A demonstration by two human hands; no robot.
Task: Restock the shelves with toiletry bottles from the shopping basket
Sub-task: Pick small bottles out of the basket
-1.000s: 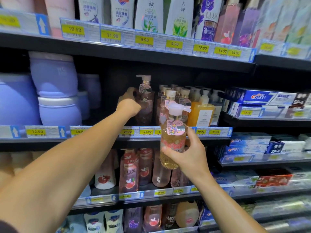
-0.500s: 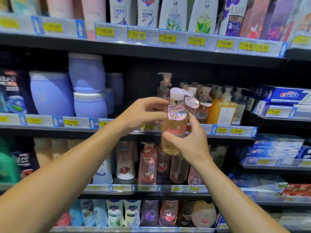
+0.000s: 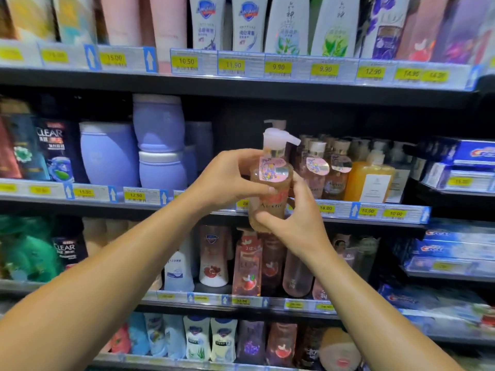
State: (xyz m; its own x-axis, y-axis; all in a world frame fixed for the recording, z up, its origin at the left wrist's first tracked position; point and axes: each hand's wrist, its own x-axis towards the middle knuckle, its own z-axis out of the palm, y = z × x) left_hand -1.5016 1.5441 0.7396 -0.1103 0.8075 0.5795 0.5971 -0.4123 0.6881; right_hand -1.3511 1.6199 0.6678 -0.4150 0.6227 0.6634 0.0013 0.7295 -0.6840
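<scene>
A clear pump bottle (image 3: 270, 180) of peach-coloured liquid, with a white pump head and a pink flowered sticker, is held upright in front of the middle shelf (image 3: 375, 212). My left hand (image 3: 227, 180) grips its upper body from the left. My right hand (image 3: 297, 220) wraps its lower part from the right. Just behind it on the shelf stand matching pump bottles (image 3: 317, 170) with the same pink stickers. The shopping basket is out of view.
An orange pump bottle (image 3: 369, 180) stands right of the matching row. Lilac tubs (image 3: 158, 124) are stacked at the shelf's left, dark shampoo bottles (image 3: 53, 151) further left. Toothpaste boxes (image 3: 468, 156) fill the right bay. Body-wash bottles (image 3: 246, 266) line the lower shelf.
My left hand has left the bottle on the shelf and come onto the held bottle's upper part. The view has shifted to the left, and the bottle sits a little higher.
</scene>
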